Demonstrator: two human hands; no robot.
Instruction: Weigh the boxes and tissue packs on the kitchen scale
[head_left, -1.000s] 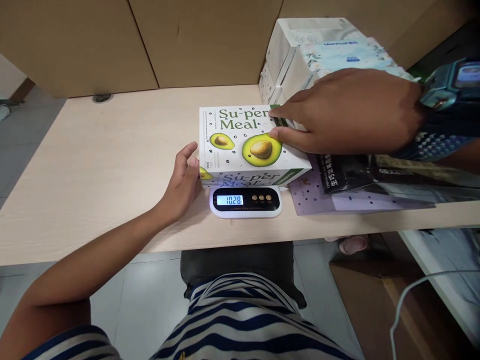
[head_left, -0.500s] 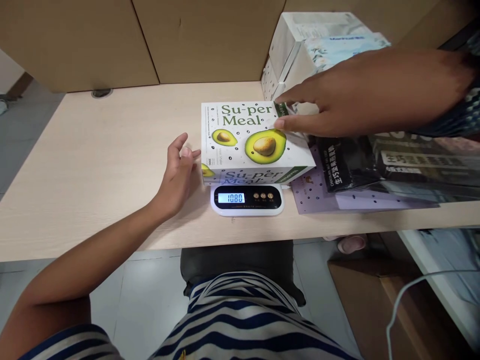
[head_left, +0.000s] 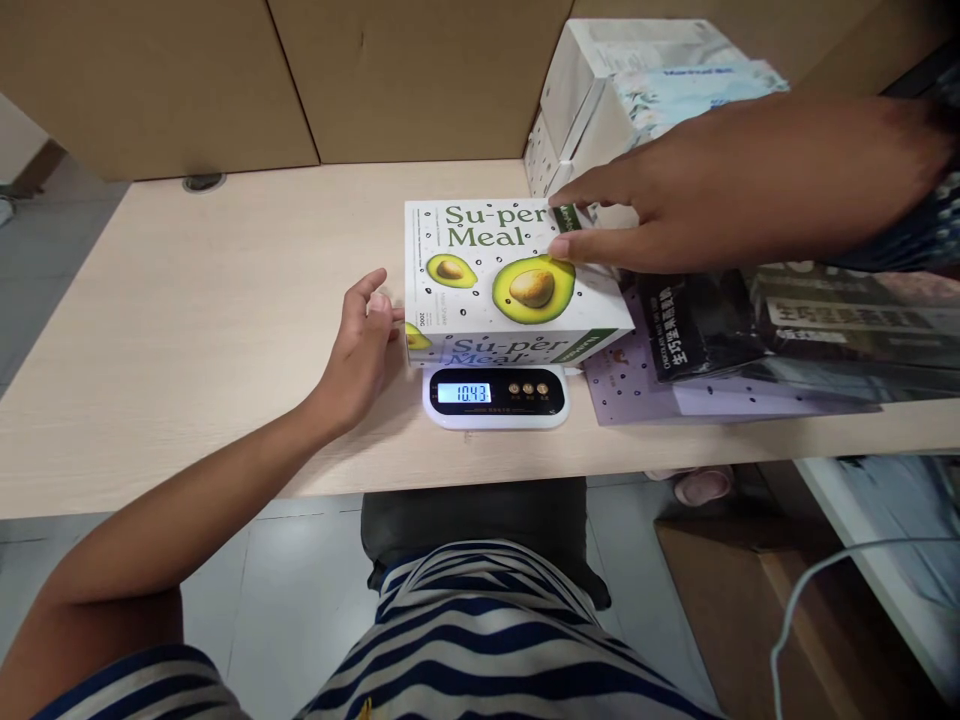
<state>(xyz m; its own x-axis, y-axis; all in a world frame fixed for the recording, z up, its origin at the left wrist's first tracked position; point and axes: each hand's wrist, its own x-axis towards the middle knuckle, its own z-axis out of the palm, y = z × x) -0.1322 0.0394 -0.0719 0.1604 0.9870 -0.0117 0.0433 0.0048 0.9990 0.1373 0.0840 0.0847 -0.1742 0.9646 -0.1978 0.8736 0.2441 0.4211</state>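
My left hand [head_left: 361,335] is beside the left side of a white Su-per Meal box [head_left: 469,300] printed with avocados. Its fingers are open and loosely curled. One fingertip reaches the box's edge, but I cannot tell whether it touches. The box sits over a small white digital scale [head_left: 556,405], whose lit display reads about 10.43. From the right, another person's hand [head_left: 675,205], with a dark patterned cuff, rests its thumb and a finger on the box's top right corner. My right hand is out of view.
Right of the scale lie a dark glossy package [head_left: 694,325] and a lilac box [head_left: 637,395]. White boxes [head_left: 577,75] and a pale blue floral pack [head_left: 675,90] stand behind. A brown panel [head_left: 420,80] backs the desk [head_left: 225,350]. A cardboard box [head_left: 705,570] sits below.
The scale's reading has dropped from about 10.80 to 10.43. My left hand has shifted very slightly right. The other person's hand stays on the box's corner.
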